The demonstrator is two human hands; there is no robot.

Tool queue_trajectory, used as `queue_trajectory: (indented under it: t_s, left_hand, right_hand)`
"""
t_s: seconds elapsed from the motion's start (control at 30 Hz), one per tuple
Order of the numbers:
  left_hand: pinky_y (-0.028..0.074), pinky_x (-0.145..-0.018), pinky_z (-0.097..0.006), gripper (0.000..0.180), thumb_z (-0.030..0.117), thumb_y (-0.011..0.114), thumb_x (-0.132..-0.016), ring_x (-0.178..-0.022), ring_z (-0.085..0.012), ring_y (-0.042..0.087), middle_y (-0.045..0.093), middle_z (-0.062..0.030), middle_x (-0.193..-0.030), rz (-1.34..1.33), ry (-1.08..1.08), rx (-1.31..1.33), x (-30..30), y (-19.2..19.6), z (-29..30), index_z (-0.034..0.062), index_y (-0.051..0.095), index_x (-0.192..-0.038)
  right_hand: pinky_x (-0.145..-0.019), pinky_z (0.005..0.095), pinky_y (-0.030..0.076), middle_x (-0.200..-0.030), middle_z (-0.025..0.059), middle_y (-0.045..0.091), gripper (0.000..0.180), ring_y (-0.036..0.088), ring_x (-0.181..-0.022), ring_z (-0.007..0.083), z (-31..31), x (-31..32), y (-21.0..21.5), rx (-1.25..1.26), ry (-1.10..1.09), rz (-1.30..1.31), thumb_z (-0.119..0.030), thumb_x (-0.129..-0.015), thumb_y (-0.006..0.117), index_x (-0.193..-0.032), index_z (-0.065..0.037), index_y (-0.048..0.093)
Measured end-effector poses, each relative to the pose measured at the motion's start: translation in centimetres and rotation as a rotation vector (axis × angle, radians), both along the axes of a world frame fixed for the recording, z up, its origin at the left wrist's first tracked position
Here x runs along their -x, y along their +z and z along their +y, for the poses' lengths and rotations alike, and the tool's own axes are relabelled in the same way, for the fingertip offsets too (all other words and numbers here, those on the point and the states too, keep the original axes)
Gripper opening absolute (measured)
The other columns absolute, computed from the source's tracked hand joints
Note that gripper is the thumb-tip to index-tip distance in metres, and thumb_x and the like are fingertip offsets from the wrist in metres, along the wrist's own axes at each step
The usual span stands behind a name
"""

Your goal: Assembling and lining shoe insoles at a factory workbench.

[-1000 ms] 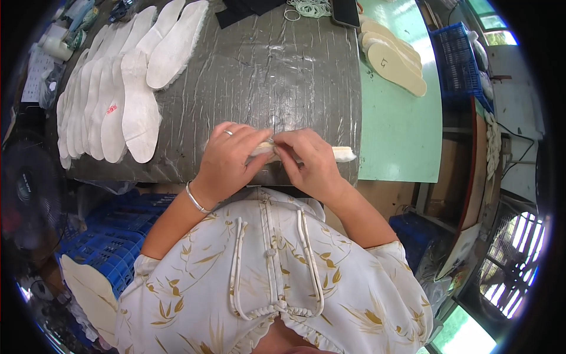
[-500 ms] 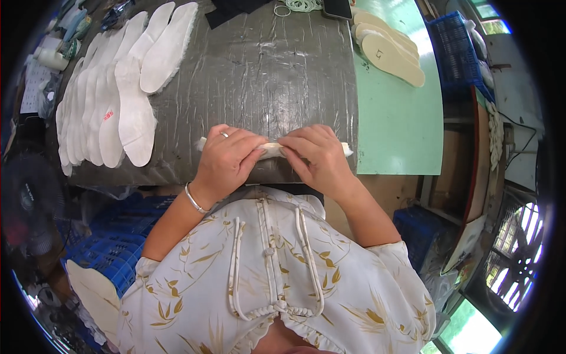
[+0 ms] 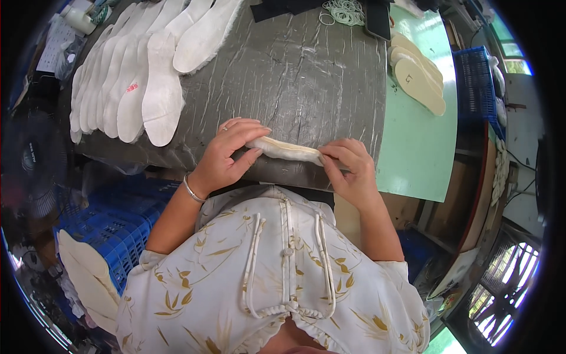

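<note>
Between my two hands is a white fleecy insole point(image 3: 288, 151), seen nearly edge-on, with a cream strip along its upper side and fluffy pile below. My left hand point(image 3: 230, 150), with a ring and a bracelet, closes on its left end, thumb below and fingers above. At the other end my right hand point(image 3: 352, 168) pinches it between thumb and fingers. The insole is just above the near edge of the grey, plastic-covered table point(image 3: 277, 88). My fingers hide both its tips.
Rows of white fleecy insoles point(image 3: 162, 88) overlap at the left. Cream insole pieces point(image 3: 418, 85) lie on a green board point(image 3: 415, 153) at the right. Rubber bands point(image 3: 345, 12) and a dark phone point(image 3: 377, 20) lie at the back. Blue crates point(image 3: 127, 221) stand lower left, beside a fan point(image 3: 38, 165).
My hands have moved apart, uncovering more of the insole's middle. Its right end now tilts lower. The whole view has shifted, with the table things sitting further right.
</note>
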State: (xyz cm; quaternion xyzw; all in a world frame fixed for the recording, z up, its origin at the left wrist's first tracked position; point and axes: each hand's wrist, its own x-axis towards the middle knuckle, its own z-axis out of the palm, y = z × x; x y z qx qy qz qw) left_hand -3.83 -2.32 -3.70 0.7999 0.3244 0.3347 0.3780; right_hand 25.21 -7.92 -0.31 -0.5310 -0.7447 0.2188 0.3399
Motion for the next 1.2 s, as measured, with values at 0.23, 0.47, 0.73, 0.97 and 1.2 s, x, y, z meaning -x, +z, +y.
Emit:
queue_trajectory:
  t_s: [0.23,0.47,0.73,0.97,1.2]
  left_hand:
    - [0.048,-0.103,-0.038,0.038,-0.003,0.064,-0.089,-0.12,-0.0302,0.063,0.066,-0.0173,-0.128,-0.138,-0.012,0.101,-0.1,-0.6,0.2,-0.0021,0.065,-0.127]
    - [0.051,-0.097,-0.033,0.047,-0.01,0.059,-0.088,-0.114,-0.0263,0.063,0.064,-0.0147,-0.128,-0.183,0.042,0.158,-1.0,-1.9,0.0,0.0001,0.063,-0.134]
    - [0.051,-0.092,-0.032,0.053,-0.011,0.058,-0.087,-0.108,-0.0248,0.064,0.064,-0.0141,-0.123,-0.203,0.072,0.139,-1.9,-2.5,0.1,0.0018,0.061,-0.139]
    - [0.052,-0.092,-0.033,0.053,-0.012,0.057,-0.085,-0.105,-0.0277,0.065,0.065,-0.0137,-0.119,-0.187,0.146,0.105,-2.5,-2.8,0.1,0.0027,0.063,-0.136]
    - [0.053,-0.092,-0.033,0.04,-0.002,0.063,-0.09,-0.105,-0.0211,0.068,0.069,-0.0133,-0.119,-0.243,0.139,0.294,-3.1,-2.1,0.1,0.0007,0.067,-0.13]
  right_hand:
    - [-0.082,0.0393,0.05,-0.096,0.0074,0.071,0.023,0.068,-0.086,0.0268,1.0,2.1,1.0,-0.147,0.037,-0.034,-0.007,-0.08,0.079,-0.103,-0.006,0.073]
    - [-0.092,0.0428,0.049,-0.112,0.007,0.065,0.035,0.064,-0.098,0.0253,2.8,6.5,1.1,-0.337,0.157,-0.293,-0.011,-0.081,0.079,-0.114,-0.007,0.069]
    - [-0.088,0.0401,0.049,-0.108,0.0033,0.067,0.032,0.066,-0.094,0.0232,3.3,6.2,-0.4,-0.422,0.143,-0.453,-0.005,-0.074,0.079,-0.105,-0.01,0.072]
    - [-0.088,0.0396,0.048,-0.11,0.0059,0.064,0.032,0.063,-0.096,0.0228,4.0,5.8,-0.6,-0.43,0.247,-0.505,-0.009,-0.075,0.069,-0.106,-0.005,0.068]
    - [-0.08,0.0389,0.049,-0.111,0.0092,0.065,0.031,0.065,-0.094,0.0251,3.6,5.4,-0.9,-0.436,0.302,-0.515,-0.006,-0.077,0.068,-0.108,-0.002,0.066]
